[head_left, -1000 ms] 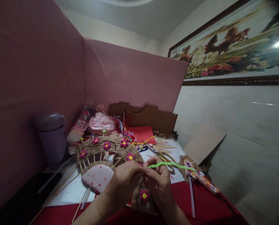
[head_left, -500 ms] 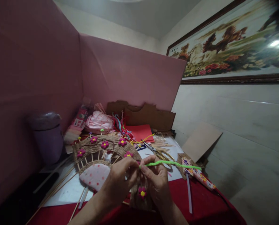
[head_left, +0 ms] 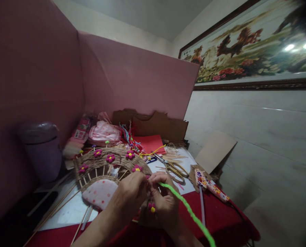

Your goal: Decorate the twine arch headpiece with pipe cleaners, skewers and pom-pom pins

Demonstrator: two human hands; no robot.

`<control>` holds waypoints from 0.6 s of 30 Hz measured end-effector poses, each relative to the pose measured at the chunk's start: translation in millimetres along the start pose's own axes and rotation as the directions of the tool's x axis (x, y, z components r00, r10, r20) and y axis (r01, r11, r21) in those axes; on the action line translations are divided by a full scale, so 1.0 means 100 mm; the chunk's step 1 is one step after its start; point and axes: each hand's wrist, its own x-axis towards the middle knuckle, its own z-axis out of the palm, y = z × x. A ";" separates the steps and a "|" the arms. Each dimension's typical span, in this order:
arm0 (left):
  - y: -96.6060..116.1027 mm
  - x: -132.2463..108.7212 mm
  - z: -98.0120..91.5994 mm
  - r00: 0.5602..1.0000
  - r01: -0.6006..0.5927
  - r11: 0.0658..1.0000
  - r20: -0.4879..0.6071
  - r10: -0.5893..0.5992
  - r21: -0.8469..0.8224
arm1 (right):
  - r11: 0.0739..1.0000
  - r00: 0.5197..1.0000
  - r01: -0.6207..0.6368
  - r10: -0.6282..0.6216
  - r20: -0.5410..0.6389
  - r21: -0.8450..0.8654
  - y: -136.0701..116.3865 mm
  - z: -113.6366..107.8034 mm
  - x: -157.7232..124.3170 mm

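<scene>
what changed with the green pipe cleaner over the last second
The green pipe cleaner swung: its free end pointed right, roughly level, and now slants down toward the lower right. Its near end stays pinched where the left hand and right hand meet over the woven arch. The scissors and the arch kept their places on the table; only the camera shifted slightly.

a: where is there room in the lower half of the frame?

b: the red cloth (head_left: 220,219) at lower right lies open, past the green pipe cleaner (head_left: 191,214) that slants across it.

a: and toward the middle?

b: crowded. scissors (head_left: 172,167) and loose sticks (head_left: 175,157) lie right of the woven arch (head_left: 104,161); cardboard (head_left: 158,125) walls off the back.

a: left side?

b: a purple bin (head_left: 41,151) stands against the pink board (head_left: 32,75).
</scene>
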 end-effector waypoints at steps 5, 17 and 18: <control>0.00 0.00 -0.02 0.968 0.249 0.931 0.080 -0.236 -0.267 | 0.997 0.999 -0.027 0.029 -0.030 0.078 -0.02 0.02 0.03; 0.07 0.06 -0.09 0.768 0.631 0.400 0.460 -0.446 -0.665 | 0.991 0.999 -0.035 0.033 0.013 0.132 0.03 -0.03 0.05; 0.07 0.06 -0.10 0.765 0.634 0.395 0.461 -0.451 -0.665 | 0.990 0.999 -0.038 0.035 0.027 0.137 0.02 -0.03 0.06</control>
